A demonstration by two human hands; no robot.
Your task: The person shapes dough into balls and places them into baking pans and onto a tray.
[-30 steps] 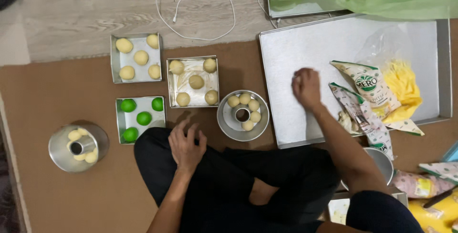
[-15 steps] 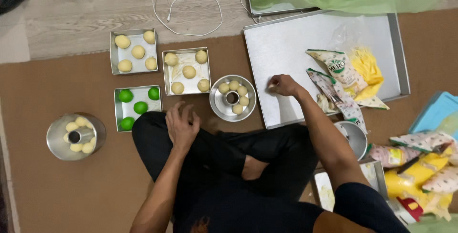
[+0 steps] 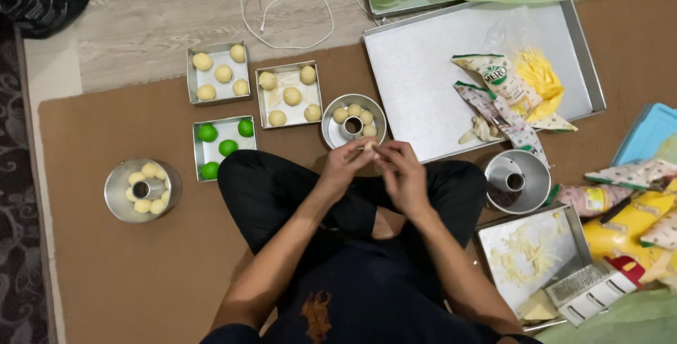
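I sit cross-legged on a brown mat. My left hand [image 3: 343, 166] and my right hand [image 3: 403, 170] meet in front of me, both pinching a small pale piece of dough [image 3: 369, 146] between the fingertips. Just beyond them stands a round ring tin [image 3: 332, 131] with several pale dough balls. Left of it a square tin [image 3: 264, 114] holds several pale balls.
A second square tin [image 3: 218, 70] of pale balls, a square tin [image 3: 233, 130] of green balls and a ring tin [image 3: 118, 187] lie left. A large baking tray [image 3: 423, 69] with plastic bags [image 3: 508, 94] lies right, then an empty ring tin [image 3: 536, 175], a cheese tray [image 3: 525, 249], a grater [image 3: 585, 291].
My right hand has come back from the large tray and my left hand has lifted off my leg; both now meet on a small piece of dough. The view has shifted.
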